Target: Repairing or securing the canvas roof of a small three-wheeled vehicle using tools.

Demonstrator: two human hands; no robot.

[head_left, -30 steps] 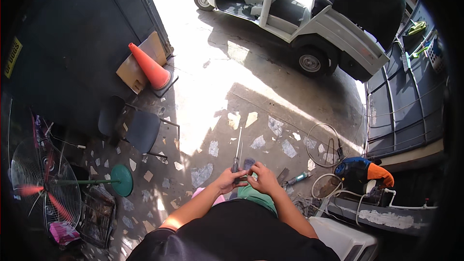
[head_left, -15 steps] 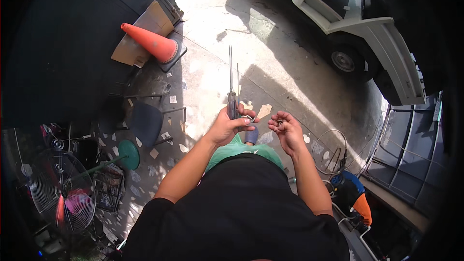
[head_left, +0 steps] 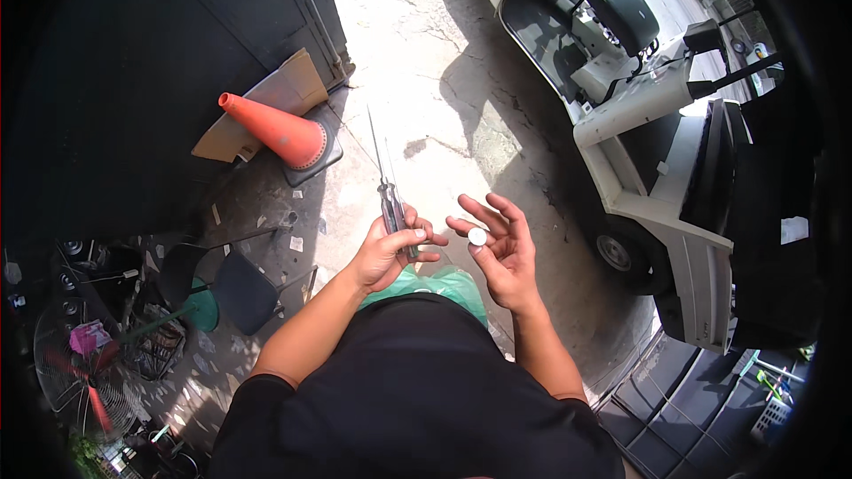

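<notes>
My left hand (head_left: 383, 259) is closed around the handle of a screwdriver (head_left: 391, 210), whose long metal shaft points away and slightly left. A second, thinner shaft shows beside it, and its handle is mostly hidden by the first one and my fingers. To the right, my right hand (head_left: 508, 268) is turned palm up. A small, round, whitish disc (head_left: 477, 236) sits between its thumb and index finger, while the other fingers spread outward. The disc's exact kind cannot be made out. The two hands are apart, in front of my body.
An orange traffic cone (head_left: 280, 135) leans over a cardboard sheet (head_left: 304, 84) at the dark wall. A white vehicle (head_left: 635, 191) with a black seat (head_left: 623, 16) stands at right. At left are a dark chair (head_left: 245, 293) and a fan (head_left: 89, 377).
The view has shifted, bringing more of the vehicle in. The screwdrivers now tilt left. My right hand's fingers have spread, and the whitish disc now shows at its fingertips.
</notes>
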